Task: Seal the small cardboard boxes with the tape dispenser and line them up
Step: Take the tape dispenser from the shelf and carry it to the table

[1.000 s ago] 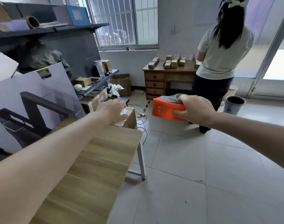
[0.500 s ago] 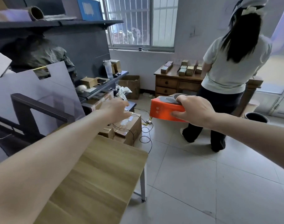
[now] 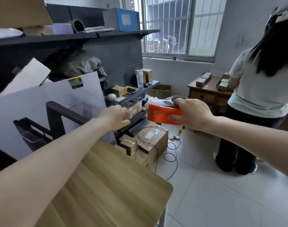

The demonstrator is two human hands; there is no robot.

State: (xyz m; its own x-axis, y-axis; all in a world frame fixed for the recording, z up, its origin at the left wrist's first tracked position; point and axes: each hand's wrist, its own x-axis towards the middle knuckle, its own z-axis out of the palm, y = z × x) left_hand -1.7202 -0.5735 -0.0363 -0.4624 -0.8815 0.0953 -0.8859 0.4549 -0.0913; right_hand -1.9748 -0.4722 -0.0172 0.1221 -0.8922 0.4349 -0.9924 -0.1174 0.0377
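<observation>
Right hand (image 3: 192, 113): fingers and thumb curled round the tape dispenser (image 3: 163, 114), held in the air past the table's far corner, over the floor. My palm covers its rear end, so the handle is hidden. The body is a boxy, glossy orange shell, and behind its top a grey tape roll (image 3: 178, 97) shows only as an arc. Left hand (image 3: 114, 117): back toward me, fingers stretched loosely forward, thumb out, holding nothing, at the front edge of the dark metal shelf (image 3: 138, 93). The fingertips overlap a labelled brown box (image 3: 134, 109) lying there; whether they touch it I cannot tell. Small cardboard boxes (image 3: 128, 145): a taped cluster on the floor just beyond the table's far edge, partly hidden by it, just beside a bigger taped carton (image 3: 154, 140). More of them sit blurred on the wooden desk (image 3: 201, 95) under the window. Another person (image 3: 261, 89) stands at that desk, cut off by the right frame edge. Against a second ago: the left hand has risen from over the carton to shelf level, the dispenser stays in the same grip, shelf and carton loom nearer, and the person has slid rightward. Table (image 3: 123, 185): pale wood-grain laminate with a rounded corner, my left forearm crossing above it.
</observation>
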